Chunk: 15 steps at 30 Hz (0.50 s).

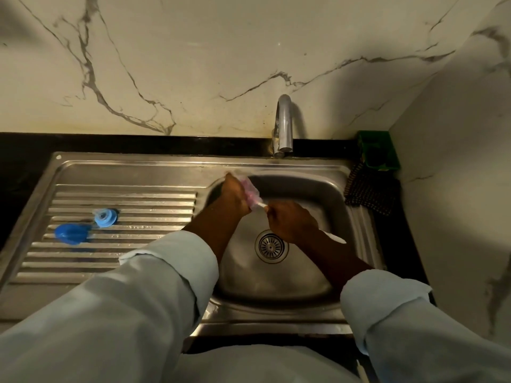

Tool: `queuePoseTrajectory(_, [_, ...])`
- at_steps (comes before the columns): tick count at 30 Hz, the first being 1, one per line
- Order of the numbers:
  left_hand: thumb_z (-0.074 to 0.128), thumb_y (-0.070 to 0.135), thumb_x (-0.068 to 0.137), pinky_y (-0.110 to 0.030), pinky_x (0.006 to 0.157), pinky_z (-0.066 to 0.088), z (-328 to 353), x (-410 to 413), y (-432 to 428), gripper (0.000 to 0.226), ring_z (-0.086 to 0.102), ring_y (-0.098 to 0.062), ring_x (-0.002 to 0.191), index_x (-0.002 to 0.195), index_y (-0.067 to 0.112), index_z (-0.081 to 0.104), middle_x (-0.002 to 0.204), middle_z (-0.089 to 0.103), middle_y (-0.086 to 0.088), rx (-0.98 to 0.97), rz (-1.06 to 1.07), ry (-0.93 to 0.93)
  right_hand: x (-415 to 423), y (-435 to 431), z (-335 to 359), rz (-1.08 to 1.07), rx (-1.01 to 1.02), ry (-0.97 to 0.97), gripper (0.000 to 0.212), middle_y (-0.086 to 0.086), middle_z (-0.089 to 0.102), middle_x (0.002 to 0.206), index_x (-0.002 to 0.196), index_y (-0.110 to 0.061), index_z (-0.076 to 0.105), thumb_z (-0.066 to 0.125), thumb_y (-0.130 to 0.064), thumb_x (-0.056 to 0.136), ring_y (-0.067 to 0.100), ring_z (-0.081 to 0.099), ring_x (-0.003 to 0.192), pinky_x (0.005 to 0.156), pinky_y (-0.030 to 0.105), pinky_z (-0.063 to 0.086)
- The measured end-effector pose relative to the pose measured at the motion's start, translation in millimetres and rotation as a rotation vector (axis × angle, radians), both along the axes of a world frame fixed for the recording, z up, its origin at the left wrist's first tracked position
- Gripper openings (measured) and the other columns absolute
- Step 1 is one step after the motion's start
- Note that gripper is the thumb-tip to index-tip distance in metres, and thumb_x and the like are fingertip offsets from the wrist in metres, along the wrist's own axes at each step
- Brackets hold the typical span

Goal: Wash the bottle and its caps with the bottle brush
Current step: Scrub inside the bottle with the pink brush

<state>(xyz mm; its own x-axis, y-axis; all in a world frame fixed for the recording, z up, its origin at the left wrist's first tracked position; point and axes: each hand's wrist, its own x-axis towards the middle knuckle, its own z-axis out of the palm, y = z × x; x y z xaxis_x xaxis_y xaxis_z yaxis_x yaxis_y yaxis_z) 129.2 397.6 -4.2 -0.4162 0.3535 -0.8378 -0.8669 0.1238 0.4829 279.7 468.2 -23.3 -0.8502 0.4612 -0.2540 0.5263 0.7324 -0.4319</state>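
Over the basin of a stainless-steel sink (304,167), two bare hands work with one bottle and one bottle brush. The left hand (235,197) grips the small clear plastic bottle (250,192), its fingers curled round the body; the bottle is tilted, mouth toward the right hand, and blurred. The right hand (290,221) closes in a fist round the thin white handle of the bottle brush (333,236), whose flat tip pokes out past the wrist. The pink bristled head sits inside the bottle, showing through its wall. How each fingertip lies cannot be told.

Two blue caps lie on the ribbed drainboard (124,194) left of the basin, just beside each other and well apart from the hands. One is a darker blue domed cap (72,233) lying on its side; the other is a lighter blue ring cap (106,217), round, with a pale centre.

One curved chrome tap (284,125) stands behind the basin, and one round slotted drain strainer (271,246) sits in the basin floor below the right hand. The sink is set in a black counter (22,161) under a veined marble wall (193,64). In the right corner stands one green box (377,154), with one dark dotted cloth (369,194) in front of it. Both forearms wear pale rolled sleeves (171,272).
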Motion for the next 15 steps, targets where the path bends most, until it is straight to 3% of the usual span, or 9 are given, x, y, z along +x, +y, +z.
queuePoseTrajectory(2, [0.036, 0.068, 0.097, -0.029, 0.113, 0.027, 8, 3, 8, 0.085, 0.046, -0.016, 0.070, 0.158, 0.011, 0.024, 0.085, 0.047, 0.006, 0.094, -0.022, 0.012, -2, -2, 5, 0.010, -0.117, 0.025, 0.023, -0.002, 0.061, 0.079, 0.090, -0.025, 0.061, 0.046, -0.035, 0.105, 0.013, 0.057, 0.069, 0.063, 0.031, 0.045])
queuePoseTrajectory(4, [0.051, 0.068, 0.092, -0.033, 0.107, 0.035, 8, 8, 10, 0.081, 0.056, -0.023, 0.102, 0.150, 0.013, 0.039, 0.118, 0.057, -0.007, 0.164, 0.008, 0.002, -1, 3, 14, 0.001, -0.300, 0.057, 0.027, -0.001, 0.060, 0.075, 0.086, -0.023, 0.062, 0.047, -0.035, 0.105, 0.013, 0.055, 0.066, 0.064, 0.033, 0.046])
queuePoseTrajectory(5, [0.058, 0.064, 0.090, -0.033, 0.097, 0.042, 3, 7, 10, 0.070, 0.054, -0.023, 0.100, 0.136, 0.012, 0.049, 0.116, 0.056, -0.009, 0.179, 0.022, 0.005, -1, 6, 20, -0.022, -0.403, 0.056, 0.029, -0.002, 0.058, 0.071, 0.085, -0.022, 0.063, 0.046, -0.036, 0.106, 0.012, 0.052, 0.062, 0.060, 0.031, 0.043])
queuePoseTrajectory(7, [0.063, 0.057, 0.089, -0.028, 0.074, 0.045, 5, 8, 4, 0.051, 0.049, -0.018, 0.076, 0.106, 0.010, 0.057, 0.089, 0.054, -0.006, 0.197, 0.032, -0.004, 3, 13, 30, -0.119, -0.651, 0.012, 0.029, -0.003, 0.049, 0.064, 0.089, -0.018, 0.062, 0.047, -0.037, 0.105, 0.011, 0.042, 0.052, 0.049, 0.027, 0.034])
queuePoseTrajectory(10, [0.054, 0.056, 0.092, -0.026, 0.061, 0.050, 5, 9, -7, 0.047, 0.055, -0.017, 0.063, 0.097, 0.009, 0.059, 0.074, 0.058, -0.006, 0.345, 0.076, -0.097, 9, 19, 35, -0.215, -0.915, -0.050, 0.021, -0.004, 0.040, 0.060, 0.091, -0.016, 0.061, 0.050, -0.031, 0.101, 0.011, 0.031, 0.047, 0.045, 0.024, 0.024])
queuePoseTrajectory(13, [0.050, 0.063, 0.092, -0.031, 0.067, 0.052, -1, 6, -12, 0.056, 0.056, -0.019, 0.066, 0.096, 0.008, 0.061, 0.073, 0.059, -0.008, 0.330, 0.095, -0.099, 10, 17, 29, -0.223, -0.906, 0.002, 0.023, -0.003, 0.040, 0.060, 0.088, -0.016, 0.059, 0.048, -0.030, 0.103, 0.012, 0.032, 0.047, 0.046, 0.025, 0.025])
queuePoseTrajectory(15, [0.047, 0.069, 0.092, -0.030, 0.065, 0.047, -6, 1, -5, 0.062, 0.051, -0.017, 0.063, 0.085, 0.009, 0.060, 0.067, 0.056, -0.006, 0.186, -0.015, -0.059, 9, 15, 19, -0.116, -0.591, 0.073, 0.032, -0.002, 0.049, 0.064, 0.085, -0.017, 0.060, 0.045, -0.034, 0.107, 0.011, 0.042, 0.053, 0.052, 0.027, 0.035])
